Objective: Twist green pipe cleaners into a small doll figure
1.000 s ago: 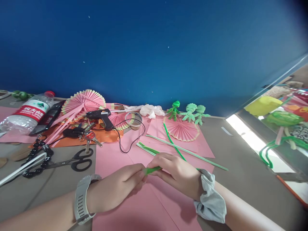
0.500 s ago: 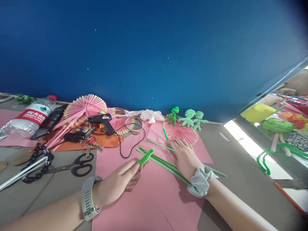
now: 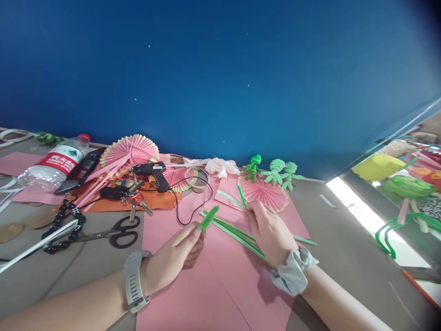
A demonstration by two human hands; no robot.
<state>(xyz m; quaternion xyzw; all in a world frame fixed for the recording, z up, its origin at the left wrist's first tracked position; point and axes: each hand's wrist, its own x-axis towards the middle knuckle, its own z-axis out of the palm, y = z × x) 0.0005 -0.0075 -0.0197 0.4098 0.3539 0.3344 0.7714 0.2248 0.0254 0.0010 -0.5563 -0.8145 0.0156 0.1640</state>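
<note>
My left hand (image 3: 175,257), with a grey watch on the wrist, pinches a short folded green pipe cleaner (image 3: 208,218) and holds it up over the pink paper sheet (image 3: 220,285). My right hand (image 3: 268,230), a grey scrunchie on its wrist, rests on the paper with fingers closed around a dark green pipe cleaner (image 3: 241,196) lying near a pleated pink paper fan (image 3: 267,193). Long green strips (image 3: 234,234) lie on the paper between my hands and pass under the right one.
Black scissors (image 3: 117,233), keys (image 3: 134,200), a black glue gun (image 3: 153,172) with its cord, a tape roll (image 3: 196,178), a water bottle (image 3: 57,163), a bead chain (image 3: 64,220) and more pink fans (image 3: 129,149) crowd the left. Green pipe-cleaner figures (image 3: 275,170) stand by the blue wall.
My hands were together on the short green piece. The right hand let go and reached forward to the dark green pipe cleaner by the fan; the left hand lifted the short piece.
</note>
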